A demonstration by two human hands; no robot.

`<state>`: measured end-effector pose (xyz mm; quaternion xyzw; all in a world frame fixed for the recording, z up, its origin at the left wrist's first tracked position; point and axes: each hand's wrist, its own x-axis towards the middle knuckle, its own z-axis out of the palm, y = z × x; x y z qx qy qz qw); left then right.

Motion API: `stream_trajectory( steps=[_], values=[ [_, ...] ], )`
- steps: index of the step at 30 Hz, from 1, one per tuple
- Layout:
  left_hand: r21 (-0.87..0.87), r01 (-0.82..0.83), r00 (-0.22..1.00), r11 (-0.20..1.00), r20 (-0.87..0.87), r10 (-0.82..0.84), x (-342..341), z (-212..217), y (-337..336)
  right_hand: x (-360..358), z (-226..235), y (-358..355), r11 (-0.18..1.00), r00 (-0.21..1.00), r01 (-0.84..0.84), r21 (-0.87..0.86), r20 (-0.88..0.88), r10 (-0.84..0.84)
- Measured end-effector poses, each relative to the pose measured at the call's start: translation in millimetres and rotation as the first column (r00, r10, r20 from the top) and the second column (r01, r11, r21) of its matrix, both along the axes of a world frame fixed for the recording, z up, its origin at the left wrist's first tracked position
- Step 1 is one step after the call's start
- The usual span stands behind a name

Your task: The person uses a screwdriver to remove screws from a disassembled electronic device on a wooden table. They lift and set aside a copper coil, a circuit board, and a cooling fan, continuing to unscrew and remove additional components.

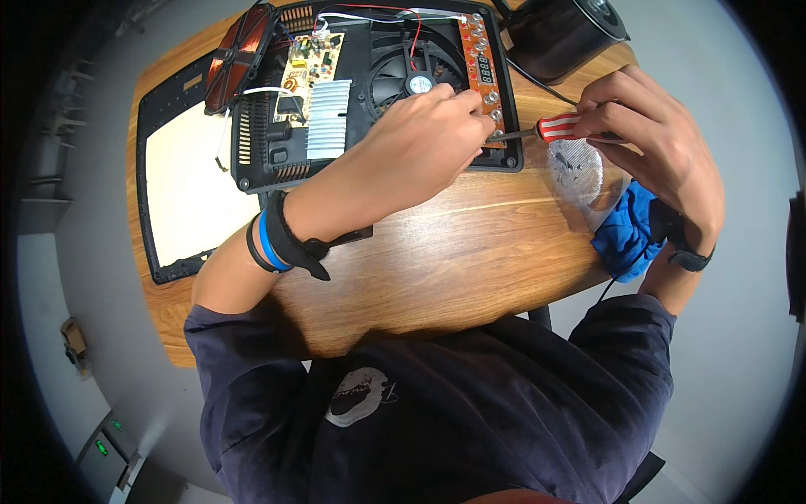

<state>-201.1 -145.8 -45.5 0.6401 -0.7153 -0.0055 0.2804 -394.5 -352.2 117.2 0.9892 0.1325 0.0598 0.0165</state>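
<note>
An opened black induction cooker housing lies on the wooden table, with a fan, a ribbed heat sink and a cream circuit board inside. Along its right side runs an orange control board with a digit display. My right hand grips a screwdriver by its red and white handle. Its shaft points left to the control board's near end. My left hand is closed at that end, close to the shaft; what its fingertips pinch, if anything, is hidden.
A copper coil leans at the housing's left, wires still attached. Further left lies a black-framed cover panel with a cream inner face. At the back right stands a black kettle. A clear bag and blue cloth lie below my right hand.
</note>
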Motion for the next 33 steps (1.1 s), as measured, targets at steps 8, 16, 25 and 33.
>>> stream_trajectory(
  steps=[8,16,25,33],
  values=[
    [-0.055,0.065,0.997,0.996,0.031,-0.064,3,-1,-15,-14,-4,-8,0.999,0.999,0.024,0.040,0.041,-0.026],
    [-0.052,0.079,0.992,0.995,0.104,-0.074,-5,6,-26,-41,-13,-21,0.954,0.980,0.186,0.234,0.032,-0.198],
    [-0.039,0.048,0.998,0.998,0.044,-0.046,-4,12,-35,-52,-51,-23,0.895,0.914,0.385,0.226,0.037,-0.403],
    [-0.081,0.019,0.999,0.996,-0.029,-0.022,5,23,-23,-33,-89,-13,0.907,0.939,0.332,0.260,-0.003,-0.343]
  ],
)
